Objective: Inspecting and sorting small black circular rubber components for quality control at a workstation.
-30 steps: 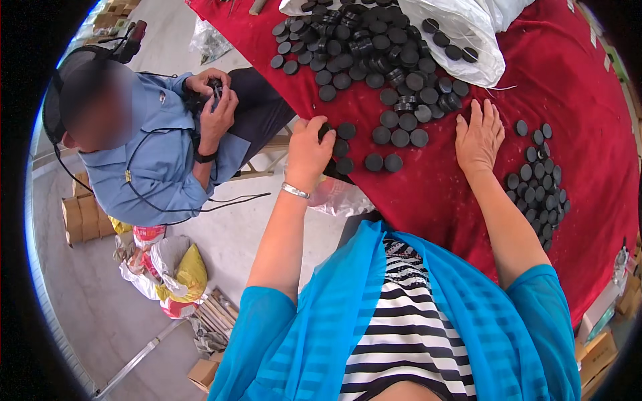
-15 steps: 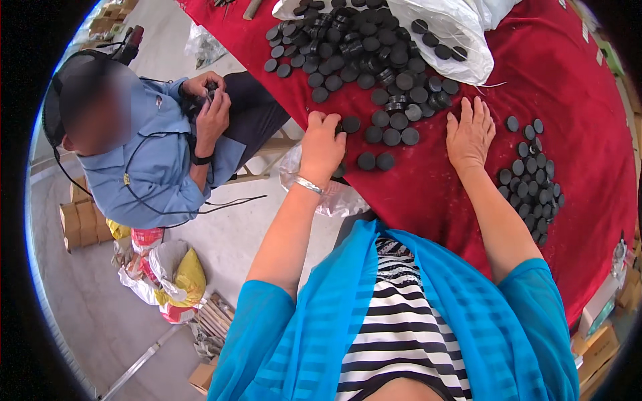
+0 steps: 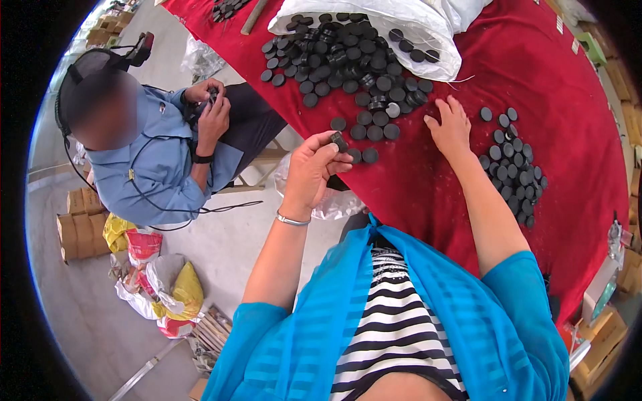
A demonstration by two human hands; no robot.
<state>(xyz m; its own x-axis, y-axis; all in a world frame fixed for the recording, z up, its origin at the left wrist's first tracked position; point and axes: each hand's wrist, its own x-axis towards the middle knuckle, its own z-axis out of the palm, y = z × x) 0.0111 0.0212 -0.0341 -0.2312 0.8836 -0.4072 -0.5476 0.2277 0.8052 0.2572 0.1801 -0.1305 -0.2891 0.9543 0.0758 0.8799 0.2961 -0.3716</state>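
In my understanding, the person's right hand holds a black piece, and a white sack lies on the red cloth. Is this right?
Not quite: the left hand holds the black piece, as the head view shows. The white sack does lie on the red cloth.

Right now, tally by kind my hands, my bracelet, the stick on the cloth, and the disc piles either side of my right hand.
Hands: 2 (left hand, right hand)
Disc piles: 2 (large pile, small pile)
Bracelet: 1
Stick: 1
Total: 6

Single discs overlap too much to count.
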